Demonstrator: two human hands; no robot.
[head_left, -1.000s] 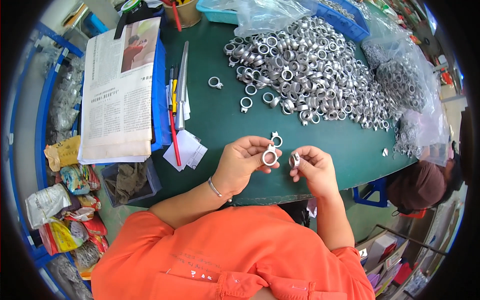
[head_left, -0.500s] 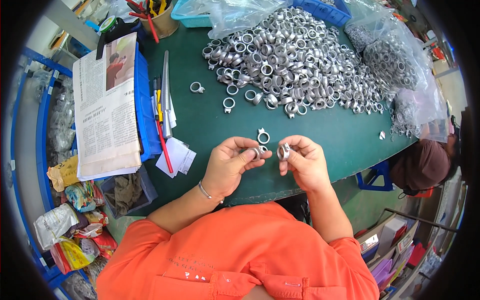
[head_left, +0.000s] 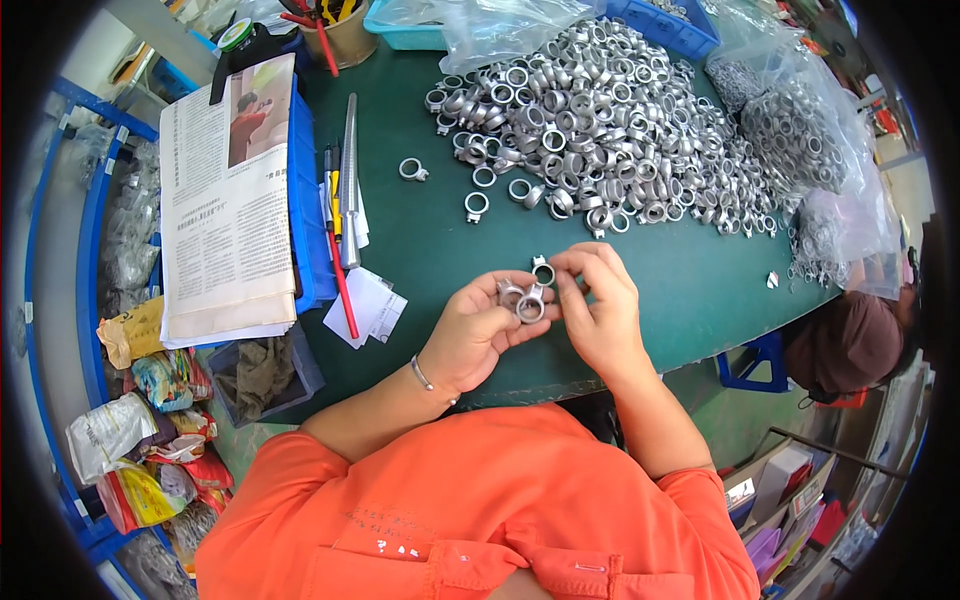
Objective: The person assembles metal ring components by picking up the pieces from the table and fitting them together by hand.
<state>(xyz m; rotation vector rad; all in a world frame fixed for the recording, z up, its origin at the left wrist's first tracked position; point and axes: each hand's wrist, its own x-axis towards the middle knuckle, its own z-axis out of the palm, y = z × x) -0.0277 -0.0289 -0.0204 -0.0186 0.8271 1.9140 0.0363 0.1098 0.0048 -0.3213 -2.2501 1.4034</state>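
My left hand (head_left: pixel 478 335) is closed on two silvery metal rings, one (head_left: pixel 509 296) between the fingers and another (head_left: pixel 530 309) facing up at the fingertips. My right hand (head_left: pixel 600 305) is beside it, its bent fingertips at the right edge of a third metal ring (head_left: pixel 543 272). That ring has a small raised lug and seems to lie on the green table (head_left: pixel 430 250). Part of its edge is hidden by my fingers.
A large heap of similar rings (head_left: pixel 640 130) covers the far table, with a few loose ones near it. Plastic bags of rings (head_left: pixel 800 140) stand at the right. On the left are a tapered metal rod (head_left: pixel 348 190), pens, paper slips and a newspaper (head_left: pixel 230 220) over a blue bin.
The ring from my right hand is now with the other one in my left hand. My right hand has moved forward to the third ring. The view has shifted slightly.
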